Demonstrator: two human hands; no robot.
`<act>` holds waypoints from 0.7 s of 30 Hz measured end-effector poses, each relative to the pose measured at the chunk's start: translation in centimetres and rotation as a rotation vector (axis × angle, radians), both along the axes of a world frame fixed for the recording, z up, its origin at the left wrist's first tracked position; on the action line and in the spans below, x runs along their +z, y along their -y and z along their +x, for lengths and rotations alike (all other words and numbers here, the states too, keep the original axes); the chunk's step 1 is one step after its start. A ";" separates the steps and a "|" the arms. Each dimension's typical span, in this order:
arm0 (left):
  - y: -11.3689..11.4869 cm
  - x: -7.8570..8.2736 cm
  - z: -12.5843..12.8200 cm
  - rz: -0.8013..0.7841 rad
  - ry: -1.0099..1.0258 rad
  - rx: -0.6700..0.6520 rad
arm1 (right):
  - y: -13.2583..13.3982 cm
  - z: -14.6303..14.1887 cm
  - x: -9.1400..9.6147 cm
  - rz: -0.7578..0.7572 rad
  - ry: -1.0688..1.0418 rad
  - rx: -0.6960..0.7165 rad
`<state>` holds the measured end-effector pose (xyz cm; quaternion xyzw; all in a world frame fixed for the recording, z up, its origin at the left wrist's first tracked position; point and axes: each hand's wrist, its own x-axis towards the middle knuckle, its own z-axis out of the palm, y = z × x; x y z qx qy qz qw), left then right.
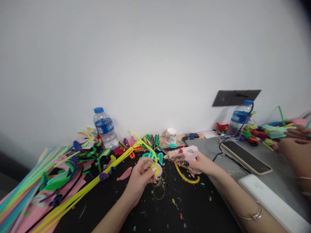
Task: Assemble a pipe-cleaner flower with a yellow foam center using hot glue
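My left hand [143, 173] is closed on a small round pipe-cleaner piece [157, 169], yellow with a pale lilac edge. A yellow pipe-cleaner stem sticks up from it toward the wall. My right hand [198, 163] grips a pale pink hot glue gun [186, 153] with decorations on its front. Its nozzle points left, just above and apart from the round piece. Under the right hand lies a curved yellow strand [187, 178]. A thin, gold-coloured looped wire [159, 191] lies on the black table below my left hand.
Bundled pipe cleaners [80, 194] and finished coloured shapes crowd the left. A water bottle [105, 127] and paper cup [170, 136] stand by the wall. Rightward are another bottle [239, 119], a phone [246, 157], a white case [272, 200], a cable and another person's hands [296, 142].
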<state>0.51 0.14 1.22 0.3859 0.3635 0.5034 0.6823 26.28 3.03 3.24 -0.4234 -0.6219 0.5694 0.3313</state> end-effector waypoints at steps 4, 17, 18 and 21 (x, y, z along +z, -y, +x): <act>0.1 -0.1 0.1 -0.004 -0.005 -0.008 | 0.4 -0.9 -0.7 -0.091 -0.031 0.047; 0.1 -0.1 0.3 0.014 -0.006 -0.052 | 0.9 -1.9 0.7 -0.122 0.069 0.081; 0.1 -0.1 0.3 0.014 -0.006 -0.053 | 0.9 -1.9 0.7 -0.116 0.077 0.084; 0.2 -0.1 0.2 0.010 -0.013 -0.052 | 0.9 -1.8 0.6 -0.096 0.105 0.095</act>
